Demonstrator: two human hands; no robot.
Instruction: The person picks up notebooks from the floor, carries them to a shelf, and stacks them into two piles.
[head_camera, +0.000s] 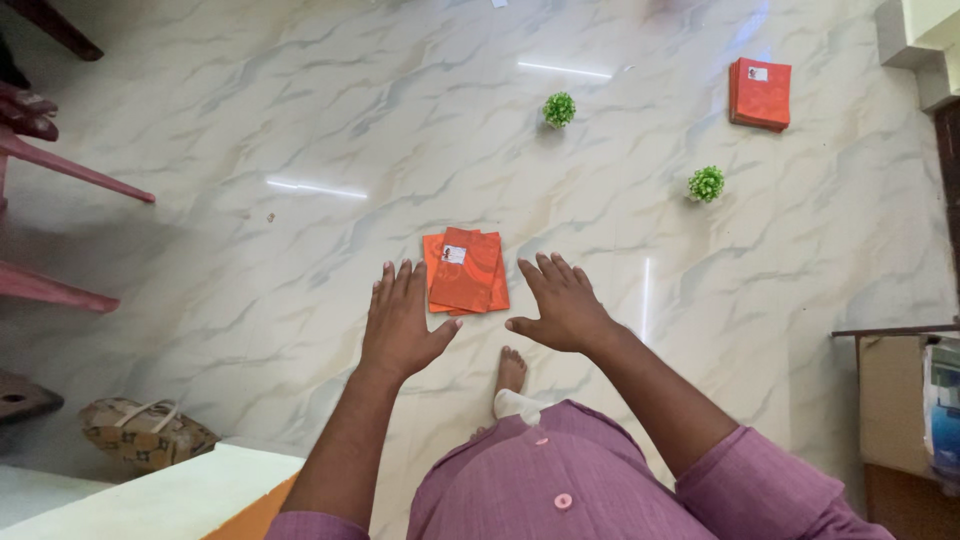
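Here the left hand and right hand hover flat, fingers spread and empty, either side of the orange folded cloths on the marble floor. The stack looks light, soft and floppy; it is best gripped along both side edges together

Both bare forearms reach forward and downward from rolled purple sleeves. The left hand and right hand are held flat, palms down, fingers spread and thumbs pointing toward each other. Neither hand grips anything; a gap separates them.
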